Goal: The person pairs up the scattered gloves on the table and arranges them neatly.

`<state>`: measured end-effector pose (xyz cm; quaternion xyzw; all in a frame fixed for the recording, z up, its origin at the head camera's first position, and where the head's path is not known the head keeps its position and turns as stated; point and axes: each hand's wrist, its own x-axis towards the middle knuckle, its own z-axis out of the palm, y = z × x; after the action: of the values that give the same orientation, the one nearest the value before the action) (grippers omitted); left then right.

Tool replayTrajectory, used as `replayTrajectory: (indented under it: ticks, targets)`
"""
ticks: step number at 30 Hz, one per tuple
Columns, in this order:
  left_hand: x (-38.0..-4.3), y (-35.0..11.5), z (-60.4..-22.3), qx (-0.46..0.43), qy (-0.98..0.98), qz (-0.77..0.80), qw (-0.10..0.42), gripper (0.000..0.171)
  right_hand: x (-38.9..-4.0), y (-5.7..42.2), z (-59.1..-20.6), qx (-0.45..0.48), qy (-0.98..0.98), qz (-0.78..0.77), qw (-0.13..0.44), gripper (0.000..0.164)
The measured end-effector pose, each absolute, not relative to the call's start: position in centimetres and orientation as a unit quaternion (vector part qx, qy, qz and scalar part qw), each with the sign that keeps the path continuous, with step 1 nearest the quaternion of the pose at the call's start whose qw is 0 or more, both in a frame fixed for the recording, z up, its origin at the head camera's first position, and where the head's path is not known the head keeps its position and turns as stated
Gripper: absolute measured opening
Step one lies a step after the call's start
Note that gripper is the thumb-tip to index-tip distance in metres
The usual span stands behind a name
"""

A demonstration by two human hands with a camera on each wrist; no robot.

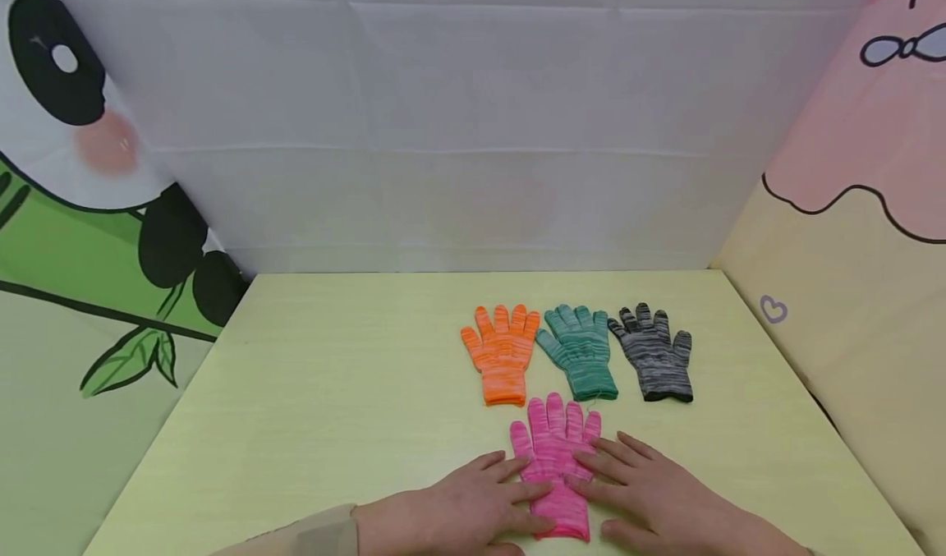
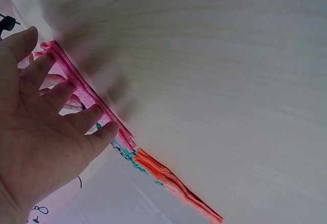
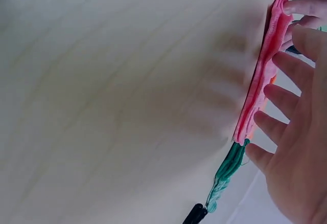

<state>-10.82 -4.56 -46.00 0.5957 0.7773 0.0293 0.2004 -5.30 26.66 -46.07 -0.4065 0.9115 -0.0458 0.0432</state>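
Note:
A pink knitted glove [image 1: 557, 457] lies flat near the front of the table, its fingers pointing away from me. From the left, my left hand [image 1: 469, 498] reaches over it with straight, spread fingertips on its edge and cuff. My right hand [image 1: 658, 490] lies along the opposite edge, fingers likewise extended and the fingertips on the knit. Both wrist views show the pink glove [image 2: 89, 91] edge-on under the fingers. Behind it are an orange glove [image 1: 506, 355], a green glove [image 1: 580, 351] and a grey-black glove [image 1: 654, 355], side by side.
The pale yellow table [image 1: 332, 392] ends at a white cloth backdrop [image 1: 473, 129]. Printed cartoon panels flank it, a green and white one [image 1: 89, 252] on the left and a pink and cream one [image 1: 850, 211] on the right.

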Motion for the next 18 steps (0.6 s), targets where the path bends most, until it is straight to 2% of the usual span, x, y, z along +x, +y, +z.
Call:
replayTrajectory:
  ticks: [3,8,10,15,18]
  targets:
    - [-10.9,-4.6,-46.0,0.595,0.777,0.032,0.201,0.056,-5.0,26.6,-45.7,-0.413,0.908,-0.051,0.054,0.051]
    - [-11.3,-4.8,-45.6,0.591,0.783,0.051,0.187,0.053,-4.4,26.4,-45.5,-0.401,0.903,-0.072,0.136,0.051]
    - [-12.0,-4.7,-45.2,0.571,0.802,0.077,0.157,0.048,-4.4,26.3,-45.6,-0.396,0.902,-0.076,0.153,0.051]
    - [-14.8,-4.0,-44.4,0.453,0.881,0.122,0.059,0.030,-4.4,26.4,-45.9,-0.402,0.902,-0.069,0.142,0.051]
    - [-16.3,-3.5,-44.6,0.401,0.910,0.098,0.034,0.026,-4.4,26.4,-45.9,-0.405,0.902,-0.068,0.135,0.051]
